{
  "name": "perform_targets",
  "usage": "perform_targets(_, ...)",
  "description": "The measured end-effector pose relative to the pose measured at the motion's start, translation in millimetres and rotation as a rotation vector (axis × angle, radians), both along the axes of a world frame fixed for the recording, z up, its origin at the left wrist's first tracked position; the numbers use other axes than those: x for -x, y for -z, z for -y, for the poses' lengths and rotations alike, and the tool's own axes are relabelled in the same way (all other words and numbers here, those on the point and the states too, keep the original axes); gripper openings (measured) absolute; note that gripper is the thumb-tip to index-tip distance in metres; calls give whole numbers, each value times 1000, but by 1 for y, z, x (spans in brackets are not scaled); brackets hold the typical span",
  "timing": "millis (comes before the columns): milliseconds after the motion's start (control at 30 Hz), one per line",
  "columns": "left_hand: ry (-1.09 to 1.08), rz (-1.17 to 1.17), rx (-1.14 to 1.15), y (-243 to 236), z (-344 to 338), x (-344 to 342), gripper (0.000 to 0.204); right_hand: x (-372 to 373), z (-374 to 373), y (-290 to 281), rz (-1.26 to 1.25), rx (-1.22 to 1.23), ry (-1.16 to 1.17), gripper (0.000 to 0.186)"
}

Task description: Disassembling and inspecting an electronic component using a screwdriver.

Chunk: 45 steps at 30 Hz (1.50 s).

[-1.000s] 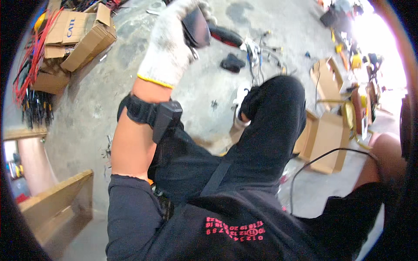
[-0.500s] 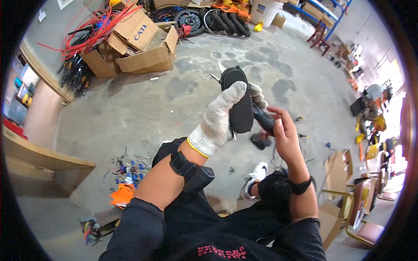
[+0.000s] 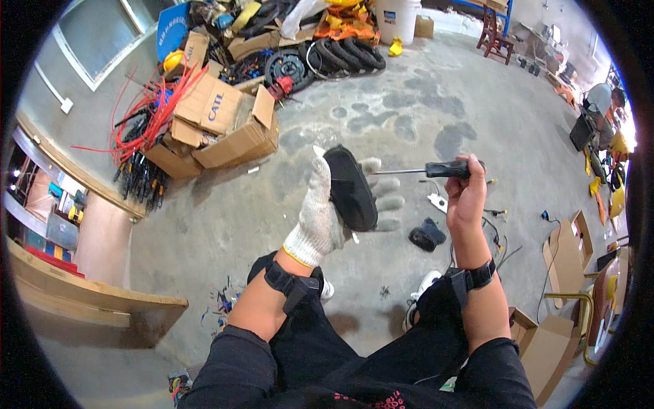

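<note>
My left hand, in a white knit glove with a yellow edge, holds a black oblong padded piece with rounded ends. The thumb runs along its left side, and gloved fingers show past its right side. My bare right hand is closed on the dark handle of a screwdriver. Its metal shaft points left, and the tip comes close to the black piece and the gloved fingers; whether it touches is unclear.
A dark lump, a white flat part and loose wires lie on the concrete floor. Opened cardboard boxes and tyres stand at the far side. A wooden ledge juts in at left; a chair is at right.
My right hand has moved right and up, and the screwdriver's shaft is now in sight. My left hand has lowered slightly with the black piece; its fingers are more spread. The view has shifted.
</note>
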State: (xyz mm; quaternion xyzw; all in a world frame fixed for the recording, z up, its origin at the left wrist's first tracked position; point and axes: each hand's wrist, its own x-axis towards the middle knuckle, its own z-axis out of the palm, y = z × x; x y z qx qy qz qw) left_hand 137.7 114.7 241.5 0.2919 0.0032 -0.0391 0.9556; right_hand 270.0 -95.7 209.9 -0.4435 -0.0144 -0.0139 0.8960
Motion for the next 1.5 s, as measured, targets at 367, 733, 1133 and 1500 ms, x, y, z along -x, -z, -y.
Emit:
perform_targets(367,338,189,-31,2,21,-11,100,-41,2,16,-369,-521,-9,21)
perform_targets(733,-331,-281,-799,34,-132,120,46,-42,23,25,-273,-377,-176,21)
perform_targets(1133,55,-1287,-1870,307,-228,271,58,-45,68,37,-315,-80,-131,16)
perform_targets(1500,-55,-900,-1505,420,-226,269,48,-3,92,31,-147,147,-135,17)
